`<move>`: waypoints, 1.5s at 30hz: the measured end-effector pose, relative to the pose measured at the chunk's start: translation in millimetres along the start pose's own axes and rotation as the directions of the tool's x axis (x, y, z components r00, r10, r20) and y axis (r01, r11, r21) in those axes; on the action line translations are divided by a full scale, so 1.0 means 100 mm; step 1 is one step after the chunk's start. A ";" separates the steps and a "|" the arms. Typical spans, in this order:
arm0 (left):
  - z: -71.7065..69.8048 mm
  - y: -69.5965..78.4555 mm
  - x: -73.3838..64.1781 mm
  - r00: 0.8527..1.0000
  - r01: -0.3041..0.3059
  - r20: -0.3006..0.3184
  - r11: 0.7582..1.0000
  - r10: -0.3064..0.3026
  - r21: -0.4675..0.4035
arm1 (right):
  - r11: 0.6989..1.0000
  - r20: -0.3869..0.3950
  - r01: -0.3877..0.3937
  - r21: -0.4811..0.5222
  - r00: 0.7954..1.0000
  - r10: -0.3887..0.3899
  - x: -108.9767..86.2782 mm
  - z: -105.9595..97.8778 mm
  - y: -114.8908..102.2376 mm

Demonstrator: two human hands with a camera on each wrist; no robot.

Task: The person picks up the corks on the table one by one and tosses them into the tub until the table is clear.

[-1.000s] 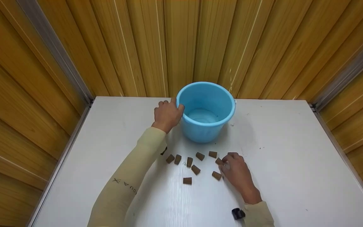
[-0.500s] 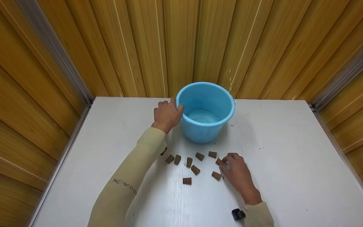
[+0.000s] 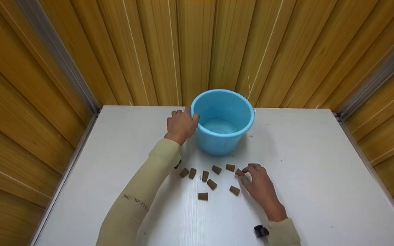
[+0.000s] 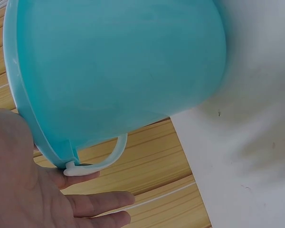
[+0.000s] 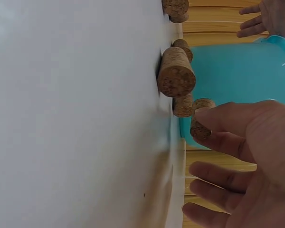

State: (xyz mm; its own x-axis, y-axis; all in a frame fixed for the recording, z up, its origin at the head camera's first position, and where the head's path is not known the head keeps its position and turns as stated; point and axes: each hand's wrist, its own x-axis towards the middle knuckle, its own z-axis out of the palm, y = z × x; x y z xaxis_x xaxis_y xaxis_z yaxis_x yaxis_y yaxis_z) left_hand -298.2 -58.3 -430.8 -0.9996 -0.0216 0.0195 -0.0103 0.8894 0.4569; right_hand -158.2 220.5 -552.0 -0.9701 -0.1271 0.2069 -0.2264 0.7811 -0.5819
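A light blue bucket [image 3: 221,143] stands upright toward the back of the white table. My left hand [image 3: 181,125] grips its left rim between thumb and forefinger. In the left wrist view, the bucket's white handle [image 4: 102,164] hangs by the forefinger, while the other fingers stretch out beneath. My right hand [image 3: 258,184] pinches a brown cork stopper [image 5: 203,122] between thumb and forefinger, its other fingers spread apart. Several more cork stoppers lie scattered in front of the bucket, among them one cork [image 3: 234,190] near the right hand and another cork [image 3: 203,196] closest to me.
The white table [image 3: 320,191] reaches back to a wall of wood-patterned panels [image 3: 197,51]. Similar panels with metal frame posts close in the left and right sides. A black wrist device [image 3: 261,231] sits at the right sleeve.
My right hand and the pinched cork have shifted slightly up and away from me over the last half second. The left hand and bucket stay in place.
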 end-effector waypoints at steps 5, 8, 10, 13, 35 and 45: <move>0.01 0.01 0.01 1.000 -0.004 -0.009 1.000 0.004 0.006 | 1.000 -0.017 -0.005 -0.009 1.000 0.005 0.05 -0.07 -0.03; 0.01 0.02 0.02 1.000 -0.002 -0.007 1.000 0.002 0.002 | 1.000 -0.023 -0.014 -0.024 1.000 0.013 0.10 -0.13 -0.07; 0.01 0.02 0.02 1.000 0.004 -0.002 1.000 -0.004 -0.002 | 1.000 -0.029 -0.017 -0.026 0.999 0.017 0.13 -0.17 -0.10; 0.01 0.02 0.02 1.000 0.012 0.004 1.000 -0.012 -0.008 | 1.000 -0.045 -0.012 -0.021 0.999 0.011 0.18 -0.24 -0.14; 0.01 0.00 0.02 1.000 -0.007 -0.001 1.000 0.007 0.000 | 0.991 -0.193 0.129 0.031 0.974 -0.121 0.45 -0.61 -0.45; 0.03 0.00 0.04 1.000 -0.002 -0.009 1.000 0.002 0.004 | 0.984 -0.222 0.174 0.028 0.961 -0.163 0.52 -0.67 -0.55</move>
State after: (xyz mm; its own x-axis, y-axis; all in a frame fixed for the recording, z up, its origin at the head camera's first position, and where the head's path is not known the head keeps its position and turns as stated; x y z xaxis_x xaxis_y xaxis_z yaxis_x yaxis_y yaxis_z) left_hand -302.1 -57.3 -433.2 -0.9993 -0.0244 0.0285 -0.0088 0.8913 0.4534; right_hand -190.7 211.5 -456.4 -0.8760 -0.1138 0.4687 -0.3938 0.7300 -0.5586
